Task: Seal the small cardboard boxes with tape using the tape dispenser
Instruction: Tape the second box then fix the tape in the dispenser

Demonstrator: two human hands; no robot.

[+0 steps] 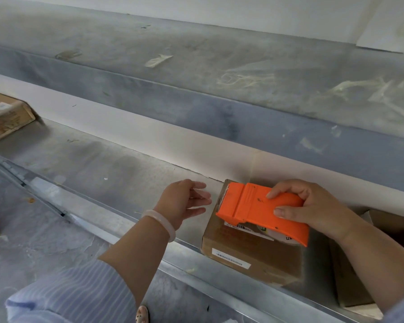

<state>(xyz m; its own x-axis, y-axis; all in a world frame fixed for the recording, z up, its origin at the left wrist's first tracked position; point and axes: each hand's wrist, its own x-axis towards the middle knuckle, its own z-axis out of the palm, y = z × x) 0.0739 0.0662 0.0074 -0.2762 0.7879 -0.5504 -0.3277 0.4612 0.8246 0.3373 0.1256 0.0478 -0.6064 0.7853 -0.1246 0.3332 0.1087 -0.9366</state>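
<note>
A small brown cardboard box [247, 252] with white barcode labels lies on the grey metal shelf [103, 164] at the lower right. On top of the box rests an orange tape dispenser [254, 206], and my right hand [313, 206] grips its rear end from the right. My left hand [184, 201], with a pale bangle on the wrist, hovers just left of the box with the fingers spread and holds nothing. It is slightly blurred.
Another cardboard box [5, 115] lies at the far left of the shelf. More brown boxes [350, 283] stand at the lower right under my right forearm. A higher grey ledge [219, 66] littered with tape scraps runs along the wall. The floor lies below left.
</note>
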